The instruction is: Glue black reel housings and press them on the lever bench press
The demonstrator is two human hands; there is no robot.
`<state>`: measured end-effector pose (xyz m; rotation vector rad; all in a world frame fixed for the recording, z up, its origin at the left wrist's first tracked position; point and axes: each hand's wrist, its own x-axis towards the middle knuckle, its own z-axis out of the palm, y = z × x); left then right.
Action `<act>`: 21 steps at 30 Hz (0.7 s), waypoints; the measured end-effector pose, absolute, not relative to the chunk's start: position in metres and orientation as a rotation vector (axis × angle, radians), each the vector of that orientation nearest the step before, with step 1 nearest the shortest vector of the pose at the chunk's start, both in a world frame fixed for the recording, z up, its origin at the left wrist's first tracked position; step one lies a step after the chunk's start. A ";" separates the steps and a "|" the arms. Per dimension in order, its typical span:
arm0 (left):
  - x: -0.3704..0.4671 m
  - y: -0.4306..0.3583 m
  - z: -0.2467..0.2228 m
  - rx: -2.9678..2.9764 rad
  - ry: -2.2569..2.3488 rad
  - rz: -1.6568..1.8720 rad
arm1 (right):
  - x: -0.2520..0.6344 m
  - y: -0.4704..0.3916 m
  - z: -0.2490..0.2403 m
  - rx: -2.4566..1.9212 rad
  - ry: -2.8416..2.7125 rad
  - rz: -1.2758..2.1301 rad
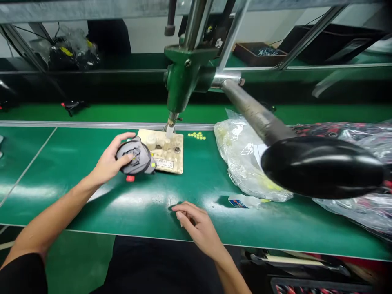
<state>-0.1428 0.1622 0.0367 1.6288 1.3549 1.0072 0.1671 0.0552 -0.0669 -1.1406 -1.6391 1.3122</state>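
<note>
My left hand grips a grey plastic part with a red piece below it and a small yellow spot on its right side. The part is over the left edge of a cream fixture plate, under the tip of a green press. My right hand is near the front edge of the green table, its thumb and index finger extended and apart, holding nothing visible. Several small yellow discs lie right of the plate.
The press lever with its black knob reaches out over the right side. Below it are a clear plastic bag, a small bottle and wrapped red-and-black parts. A brown box stands on the back shelf.
</note>
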 end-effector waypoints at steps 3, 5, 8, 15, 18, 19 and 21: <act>-0.126 0.211 0.029 1.616 1.303 1.125 | 0.161 0.055 -0.065 -1.171 -1.710 1.223; -0.113 0.237 0.019 1.568 1.261 1.157 | 0.160 0.056 -0.064 -1.186 -1.696 1.207; -0.100 0.257 0.008 1.492 1.271 1.141 | 0.161 0.055 -0.065 -1.188 -1.675 1.177; -0.115 0.244 0.011 1.508 1.205 0.934 | 0.157 0.057 -0.061 -1.235 -1.474 0.932; -0.118 0.243 0.009 1.525 1.198 0.892 | 0.150 0.076 -0.020 -1.120 -1.264 0.446; -0.118 0.244 0.008 1.559 1.193 0.907 | 0.147 0.084 0.001 -1.003 -1.236 0.309; -0.117 0.246 0.007 1.638 1.172 0.944 | 0.143 0.101 0.048 -0.759 -1.249 0.086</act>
